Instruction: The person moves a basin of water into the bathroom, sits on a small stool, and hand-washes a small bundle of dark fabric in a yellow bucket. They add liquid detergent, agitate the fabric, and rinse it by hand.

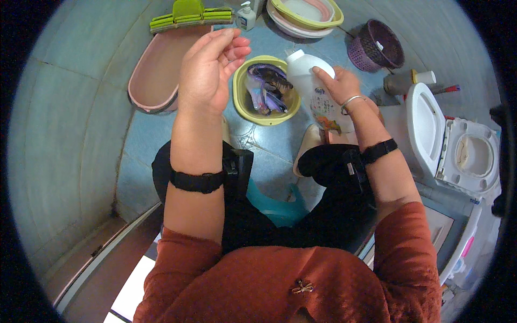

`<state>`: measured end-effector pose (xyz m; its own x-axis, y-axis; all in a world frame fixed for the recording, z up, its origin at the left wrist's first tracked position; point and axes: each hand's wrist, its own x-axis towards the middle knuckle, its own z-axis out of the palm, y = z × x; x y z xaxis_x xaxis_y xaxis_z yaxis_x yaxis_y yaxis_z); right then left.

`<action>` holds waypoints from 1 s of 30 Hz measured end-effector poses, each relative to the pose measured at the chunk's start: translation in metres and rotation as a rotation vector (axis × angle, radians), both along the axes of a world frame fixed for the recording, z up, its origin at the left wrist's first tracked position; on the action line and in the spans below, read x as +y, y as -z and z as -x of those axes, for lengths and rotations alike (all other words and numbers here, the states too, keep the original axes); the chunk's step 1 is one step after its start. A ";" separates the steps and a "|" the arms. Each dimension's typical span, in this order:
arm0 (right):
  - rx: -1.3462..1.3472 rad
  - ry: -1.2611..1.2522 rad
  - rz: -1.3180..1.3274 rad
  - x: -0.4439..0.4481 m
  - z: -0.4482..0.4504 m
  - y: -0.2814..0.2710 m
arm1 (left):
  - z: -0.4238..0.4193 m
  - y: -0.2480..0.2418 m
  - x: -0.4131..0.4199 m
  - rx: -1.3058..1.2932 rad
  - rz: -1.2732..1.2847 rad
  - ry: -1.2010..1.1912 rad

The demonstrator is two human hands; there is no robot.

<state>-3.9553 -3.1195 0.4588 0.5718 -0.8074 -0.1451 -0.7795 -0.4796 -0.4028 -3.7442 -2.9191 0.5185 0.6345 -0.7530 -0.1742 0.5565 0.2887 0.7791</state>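
Note:
My right hand (337,84) grips a large white plastic jug (310,76) with a white cap and a printed label, tilted so that its capped end points up and left beside a yellow basin. That yellow plastic basin (242,111) stands on the floor between the hands and holds purple and black items (266,87), which look wet. My left hand (208,68) is raised to the left of the basin, palm turned inward, fingers slightly curled and holding nothing. Whether the jug's cap is closed cannot be told.
A pink tub (139,68) with a green sponge mop (190,16) stands at left. Behind are a pump bottle (245,18), stacked basins (311,30) and a purple basket (363,48). A toilet (424,121) is at right; a teal stool (274,206) is beneath me.

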 end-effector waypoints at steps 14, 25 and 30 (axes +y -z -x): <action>-0.589 0.316 -0.328 0.022 0.028 0.021 | 0.022 0.020 -0.016 -0.235 -0.263 0.102; -0.797 0.040 -0.748 0.037 0.030 -0.013 | 0.043 0.024 -0.047 -0.621 -0.414 0.246; -0.779 -0.123 -0.879 0.033 0.024 -0.010 | 0.009 0.021 -0.050 -0.841 -0.447 0.435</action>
<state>-3.9795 -3.0862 0.4689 0.8186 -0.5379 -0.2014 -0.1456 0.1448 -0.9787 -3.7533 -2.9689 0.4973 0.3701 -0.9210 -0.1212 -0.2280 -0.2166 0.9493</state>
